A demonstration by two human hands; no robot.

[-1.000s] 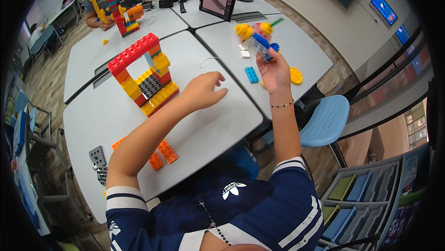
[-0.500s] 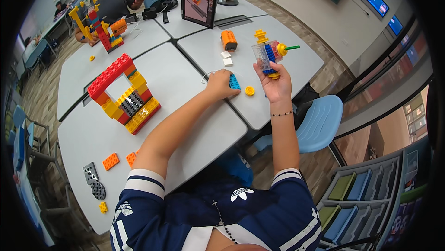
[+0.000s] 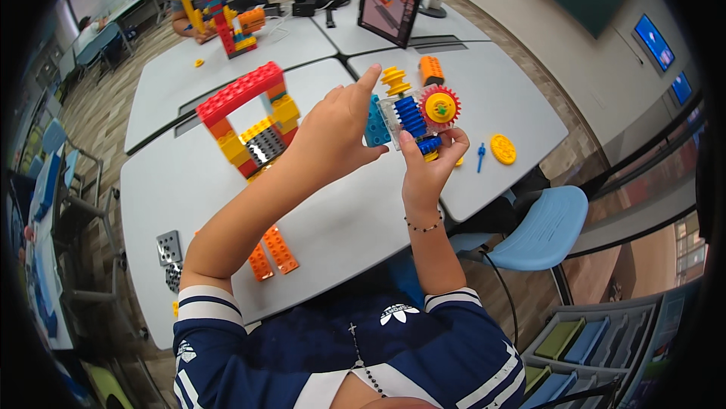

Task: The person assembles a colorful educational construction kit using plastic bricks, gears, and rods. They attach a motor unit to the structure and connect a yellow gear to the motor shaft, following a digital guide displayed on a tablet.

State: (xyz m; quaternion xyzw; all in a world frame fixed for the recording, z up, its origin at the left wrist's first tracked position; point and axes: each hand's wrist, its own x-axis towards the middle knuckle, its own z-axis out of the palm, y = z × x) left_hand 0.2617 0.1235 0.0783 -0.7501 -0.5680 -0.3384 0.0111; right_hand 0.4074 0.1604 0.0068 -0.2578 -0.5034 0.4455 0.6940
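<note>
— While two orange bricks lie nearest on the table, what's raised at one o'clock?
— Right hand grips the gear assembly; left hand pinches its blue brick, forefinger extended. Beyond, at eleven, stands the brick arch.

The gear assembly sits between both hands, brick arch to its left, loose gear right.
</note>
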